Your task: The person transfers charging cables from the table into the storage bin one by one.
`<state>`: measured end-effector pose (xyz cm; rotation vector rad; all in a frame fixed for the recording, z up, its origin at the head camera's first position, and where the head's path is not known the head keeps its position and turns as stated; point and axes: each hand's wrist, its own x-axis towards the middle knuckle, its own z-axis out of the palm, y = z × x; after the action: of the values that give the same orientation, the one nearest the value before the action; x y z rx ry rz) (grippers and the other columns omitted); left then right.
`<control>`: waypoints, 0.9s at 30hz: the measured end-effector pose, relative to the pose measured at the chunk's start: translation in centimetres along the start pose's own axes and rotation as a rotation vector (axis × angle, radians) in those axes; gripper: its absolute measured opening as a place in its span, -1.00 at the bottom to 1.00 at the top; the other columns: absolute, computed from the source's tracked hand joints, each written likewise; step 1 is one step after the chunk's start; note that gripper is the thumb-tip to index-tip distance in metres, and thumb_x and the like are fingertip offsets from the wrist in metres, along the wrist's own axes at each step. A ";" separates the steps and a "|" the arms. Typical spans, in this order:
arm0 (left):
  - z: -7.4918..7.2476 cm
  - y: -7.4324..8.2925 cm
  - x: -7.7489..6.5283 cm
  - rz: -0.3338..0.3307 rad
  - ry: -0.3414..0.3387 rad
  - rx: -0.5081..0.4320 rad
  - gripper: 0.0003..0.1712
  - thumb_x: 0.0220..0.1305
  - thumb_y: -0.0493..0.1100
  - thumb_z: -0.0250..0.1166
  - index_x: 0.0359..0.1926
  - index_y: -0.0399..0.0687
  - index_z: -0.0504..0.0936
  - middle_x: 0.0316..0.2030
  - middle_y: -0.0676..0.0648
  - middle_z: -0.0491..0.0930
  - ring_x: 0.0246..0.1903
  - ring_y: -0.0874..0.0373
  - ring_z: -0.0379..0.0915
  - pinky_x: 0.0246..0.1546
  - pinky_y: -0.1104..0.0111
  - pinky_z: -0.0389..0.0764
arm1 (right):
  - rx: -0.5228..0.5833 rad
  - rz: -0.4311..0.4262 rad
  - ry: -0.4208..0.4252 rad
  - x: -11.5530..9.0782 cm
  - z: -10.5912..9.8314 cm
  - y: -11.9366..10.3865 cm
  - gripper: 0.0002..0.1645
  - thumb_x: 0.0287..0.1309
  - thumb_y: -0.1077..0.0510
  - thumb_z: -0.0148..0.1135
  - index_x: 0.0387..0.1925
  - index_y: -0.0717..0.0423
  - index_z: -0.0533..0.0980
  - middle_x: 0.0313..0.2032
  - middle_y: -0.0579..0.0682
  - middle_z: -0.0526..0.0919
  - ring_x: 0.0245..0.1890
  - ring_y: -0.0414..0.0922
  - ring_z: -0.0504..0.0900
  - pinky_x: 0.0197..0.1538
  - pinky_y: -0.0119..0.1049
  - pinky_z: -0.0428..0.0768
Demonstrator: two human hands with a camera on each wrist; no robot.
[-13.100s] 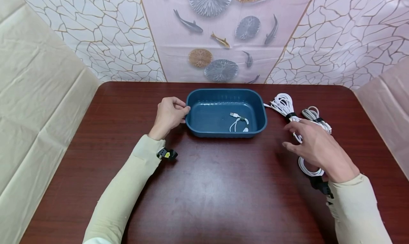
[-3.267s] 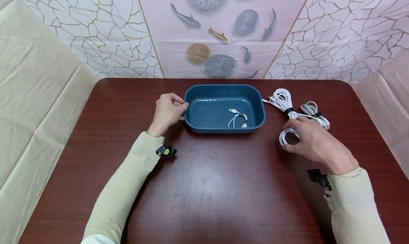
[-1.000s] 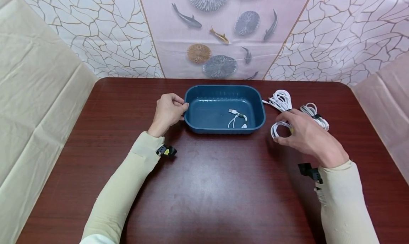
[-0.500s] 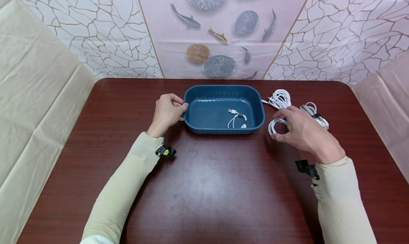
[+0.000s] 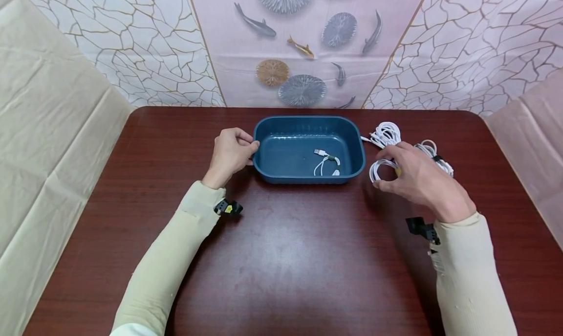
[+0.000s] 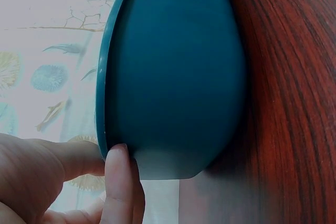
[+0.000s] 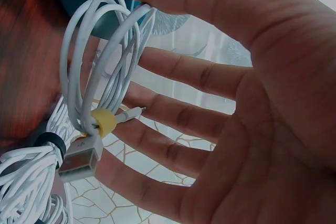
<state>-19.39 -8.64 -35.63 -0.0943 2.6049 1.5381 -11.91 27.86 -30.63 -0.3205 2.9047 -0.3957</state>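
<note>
My left hand (image 5: 232,152) pinches the left rim of a blue plastic tub (image 5: 310,179); in the left wrist view its thumb and fingers (image 6: 118,182) straddle that rim. Between thumb and fingers, my right hand (image 5: 422,179) holds a coiled white USB cable (image 5: 376,172) just right of the tub, above the table. The right wrist view shows a yellow tie (image 7: 104,122) round this coil (image 7: 79,72), with a USB plug (image 7: 81,165) hanging low. Inside the tub lies a short white USB cable (image 5: 327,156) with a dark tie.
A larger white cable bundle (image 5: 387,133) lies behind my right hand, its black tie (image 7: 48,141) visible in the right wrist view. Farther right sits a greyish-white cable bundle (image 5: 440,162) with a black tie. A patterned backdrop (image 5: 145,47) rises behind the dark wooden table (image 5: 281,257).
My right hand has taken up the coiled cable from the right of the table and carried it left and slightly back, close to the tub. My left hand stays on the rim.
</note>
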 end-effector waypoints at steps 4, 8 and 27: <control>0.0 0.0 0.0 0.002 0.001 -0.001 -0.77 0.37 -0.14 0.36 -0.14 -0.24 0.63 -0.29 -0.22 0.71 -0.62 0.23 0.65 -0.41 0.33 0.80 | 0.006 0.015 0.007 0.1 -0.1 -0.3 -0.35 0.09 0.05 0.49 0.16 0.23 0.50 0.11 0.30 0.51 0.05 0.20 0.48 0.12 0.20 0.59; 0.0 0.0 0.0 0.005 0.003 -0.001 -0.77 0.37 -0.14 0.36 -0.15 -0.25 0.63 -0.29 -0.22 0.71 -0.62 0.24 0.64 -0.39 0.30 0.81 | 0.014 0.024 0.018 0.1 -0.2 -0.6 -0.35 0.06 0.07 0.51 0.16 0.22 0.51 0.10 0.27 0.53 0.04 0.18 0.49 0.12 0.18 0.60; 0.1 0.0 0.1 -0.003 0.008 0.008 -0.77 0.38 -0.13 0.36 -0.15 -0.24 0.63 -0.29 -0.22 0.71 -0.63 0.23 0.64 -0.33 0.22 0.83 | 0.034 -0.005 0.058 0.2 -0.5 -1.2 -0.42 0.09 0.09 0.47 0.13 0.19 0.54 0.05 0.23 0.56 0.00 0.14 0.51 0.11 0.14 0.59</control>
<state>-19.46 -8.59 -35.67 -0.1039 2.6161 1.5294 -12.02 26.76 -29.87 -0.3163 2.9506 -0.4615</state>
